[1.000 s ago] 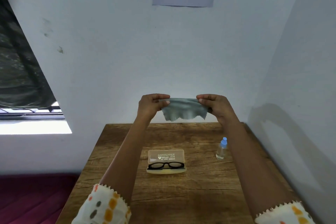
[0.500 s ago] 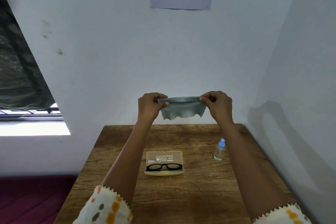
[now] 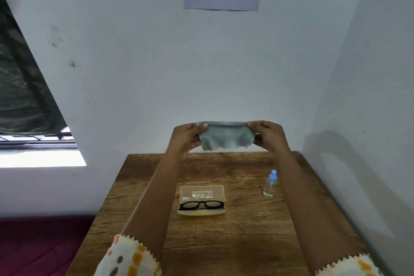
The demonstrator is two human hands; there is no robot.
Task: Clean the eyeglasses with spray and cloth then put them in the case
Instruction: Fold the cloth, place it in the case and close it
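A grey-green cleaning cloth (image 3: 225, 135) hangs stretched in the air above the table's far edge. My left hand (image 3: 184, 136) pinches its left top corner and my right hand (image 3: 270, 135) pinches its right top corner. Black-framed eyeglasses (image 3: 201, 205) lie in the open pale yellow case (image 3: 201, 212), whose clear lid (image 3: 201, 194) is tipped back. A small clear spray bottle (image 3: 269, 185) with a blue cap stands upright to the right of the case.
The wooden table (image 3: 224, 242) sits in a corner, with white walls behind and close on the right. A window with a dark curtain (image 3: 20, 101) is at the left. Dark red floor (image 3: 40, 246) lies left of the table.
Both hands have kept the cloth stretched between them and shifted it slightly, with the hanging edge now fuller. Glasses, case and bottle have not moved.
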